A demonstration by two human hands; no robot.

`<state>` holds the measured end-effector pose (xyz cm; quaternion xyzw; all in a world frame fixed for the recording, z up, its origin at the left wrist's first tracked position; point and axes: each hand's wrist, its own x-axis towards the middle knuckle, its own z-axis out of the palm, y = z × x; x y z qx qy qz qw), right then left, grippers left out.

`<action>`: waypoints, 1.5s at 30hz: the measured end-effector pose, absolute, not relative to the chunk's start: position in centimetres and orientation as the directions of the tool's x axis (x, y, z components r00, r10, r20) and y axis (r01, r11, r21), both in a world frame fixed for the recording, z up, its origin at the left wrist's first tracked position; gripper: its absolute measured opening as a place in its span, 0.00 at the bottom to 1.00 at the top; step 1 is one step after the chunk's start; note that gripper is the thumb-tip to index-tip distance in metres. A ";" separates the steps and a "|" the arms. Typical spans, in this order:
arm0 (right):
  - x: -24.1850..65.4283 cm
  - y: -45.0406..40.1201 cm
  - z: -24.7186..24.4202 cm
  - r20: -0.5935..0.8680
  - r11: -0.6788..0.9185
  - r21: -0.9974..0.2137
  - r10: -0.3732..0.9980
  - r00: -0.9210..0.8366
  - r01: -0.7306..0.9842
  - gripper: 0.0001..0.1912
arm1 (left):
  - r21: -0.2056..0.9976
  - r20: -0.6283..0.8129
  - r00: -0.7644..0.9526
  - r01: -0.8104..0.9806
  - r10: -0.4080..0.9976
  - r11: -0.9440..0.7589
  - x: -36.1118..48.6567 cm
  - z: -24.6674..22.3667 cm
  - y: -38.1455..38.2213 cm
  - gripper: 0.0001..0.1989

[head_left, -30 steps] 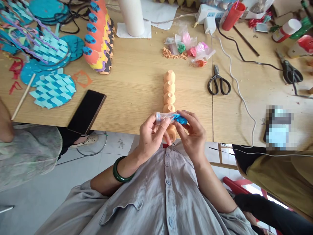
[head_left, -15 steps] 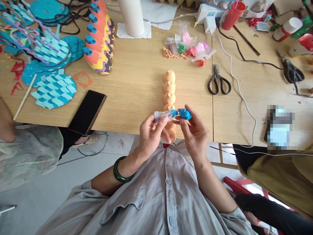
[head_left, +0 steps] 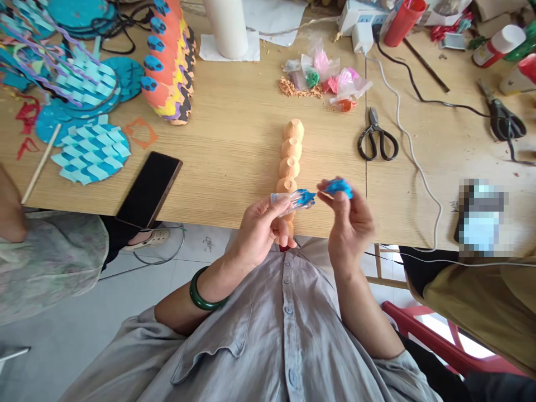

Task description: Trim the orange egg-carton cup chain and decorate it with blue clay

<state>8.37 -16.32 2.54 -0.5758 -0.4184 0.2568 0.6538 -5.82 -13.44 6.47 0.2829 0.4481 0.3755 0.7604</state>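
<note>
My left hand [head_left: 262, 231] pinches a small clear plastic bag [head_left: 281, 202] with blue clay [head_left: 305, 197] showing at its mouth. A separate lump of blue clay [head_left: 338, 188] is held between the thumb and fingers of my right hand [head_left: 349, 226]. A narrow gap lies between the lump and the bag. Below both hands an orange strip of joined egg-carton cups [head_left: 290, 148] runs from the table's front edge inward; my left hand hides part of its near end.
Black-handled scissors [head_left: 377, 137] lie to the right, beside a white cable [head_left: 412, 156]. Small bags of coloured clay [head_left: 320, 72] sit farther back. A phone [head_left: 149, 188], a painted egg-carton piece [head_left: 170, 67] and blue woven paper discs [head_left: 94, 151] are on the left. People sit on both sides.
My right hand has moved right with the blue lump, which has come apart from the clay in the bag. My left hand stays nearly in place, still holding the bag.
</note>
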 end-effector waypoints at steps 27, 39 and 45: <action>9.3 -16.2 2.5 0.130 0.159 -0.985 0.942 0.311 -0.070 0.20 | 0.762 -0.483 0.345 -0.287 0.804 0.581 -5.4 6.1 -13.3 0.20; 10.0 -16.0 3.3 0.234 0.201 -0.962 0.955 0.182 0.183 0.15 | 0.931 -0.286 0.252 -0.156 0.924 0.331 -5.6 5.9 -14.1 0.18; 9.6 -15.3 2.4 0.014 0.057 -0.985 0.966 0.258 -0.160 0.07 | 0.903 -0.342 0.256 -0.178 0.904 0.392 -5.8 5.7 -13.9 0.18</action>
